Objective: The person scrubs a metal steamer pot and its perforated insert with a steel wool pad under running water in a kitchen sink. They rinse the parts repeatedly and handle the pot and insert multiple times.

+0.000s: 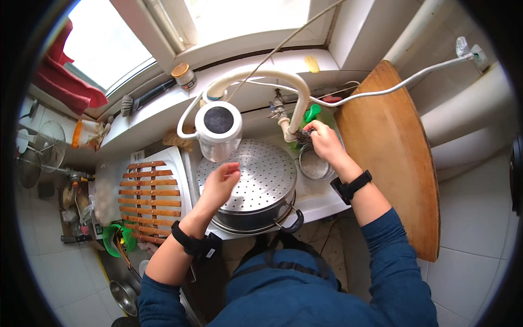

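Observation:
My right hand [325, 141] pinches a dark metal-wire scourer [303, 137] beside the lower end of the curved white tap pipe [301, 104]. Just below it, a small round metal bowl [314, 163] stands in the sink area. My left hand [222, 184] hovers over a perforated metal steamer tier [265, 175], its fingers loosely curled and nothing visible in them. That tier rests on a wide metal pot, whose black side handle [295, 222] points toward me. A clear container with a white rim and dark round top [218, 126] hangs or stands behind my left hand.
A slatted wooden rack [151, 200] lies to the left. A large wooden board [392, 163] leans on the right wall. On the sill are a lidded jar [184, 75] and a black-handled brush [149, 96]. A green item [312, 112] sits behind my right hand.

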`<state>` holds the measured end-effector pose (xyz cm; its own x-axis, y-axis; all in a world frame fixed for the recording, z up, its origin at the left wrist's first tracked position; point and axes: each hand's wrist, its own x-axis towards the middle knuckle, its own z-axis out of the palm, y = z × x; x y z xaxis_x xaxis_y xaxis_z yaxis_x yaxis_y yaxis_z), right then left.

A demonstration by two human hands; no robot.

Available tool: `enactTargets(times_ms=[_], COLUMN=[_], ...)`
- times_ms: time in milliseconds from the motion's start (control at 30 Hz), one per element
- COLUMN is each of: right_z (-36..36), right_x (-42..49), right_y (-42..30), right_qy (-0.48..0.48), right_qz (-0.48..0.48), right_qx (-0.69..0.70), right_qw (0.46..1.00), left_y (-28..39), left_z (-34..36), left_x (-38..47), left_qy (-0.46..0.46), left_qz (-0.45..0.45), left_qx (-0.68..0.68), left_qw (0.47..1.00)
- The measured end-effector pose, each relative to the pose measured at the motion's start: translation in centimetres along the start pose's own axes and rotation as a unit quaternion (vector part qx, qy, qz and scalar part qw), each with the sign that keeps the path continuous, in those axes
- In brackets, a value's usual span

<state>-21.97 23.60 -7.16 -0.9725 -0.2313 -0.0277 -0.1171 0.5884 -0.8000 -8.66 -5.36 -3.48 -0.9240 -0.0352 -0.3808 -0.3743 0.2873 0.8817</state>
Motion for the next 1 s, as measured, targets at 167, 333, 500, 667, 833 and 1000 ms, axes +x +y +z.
enactTargets(times_ms=[167,333,500,667,833,1000], right_z=[-0.2,-0.6,0.8,3.3,4.2,3.7], right_x=[-2.1,-3.8,-1.9,0.6,2.2,3.7], right_y=[2.6,5.7,7.4,7.6,7.8,8.0], right_qy=[-0.032,0.063,0.042,-0.005,-0.033,-0.055], right_qz=[0.184,0.333,0.297,0.244,0.243,0.225], right_qx=[0.318,0.644,0.754,0.793,0.79,0.758], right_qw=[0.929,0.686,0.584,0.558,0.562,0.609], left_y=[4.2,8.2,9.3,9.4,9.8,9.1], left_z=[4.7,9.2,12.0,13.4,14.6,15.9], left_x=[-0.6,1.2,3.3,5.5,7.9,10.1], left_qy=[-0.054,-0.037,-0.049,-0.015,-0.002,-0.004], left_qz=[0.311,0.408,0.398,0.434,0.448,0.402], left_qx=[0.279,0.357,0.408,0.403,0.413,0.412], left_qw=[0.907,0.839,0.82,0.806,0.793,0.818])
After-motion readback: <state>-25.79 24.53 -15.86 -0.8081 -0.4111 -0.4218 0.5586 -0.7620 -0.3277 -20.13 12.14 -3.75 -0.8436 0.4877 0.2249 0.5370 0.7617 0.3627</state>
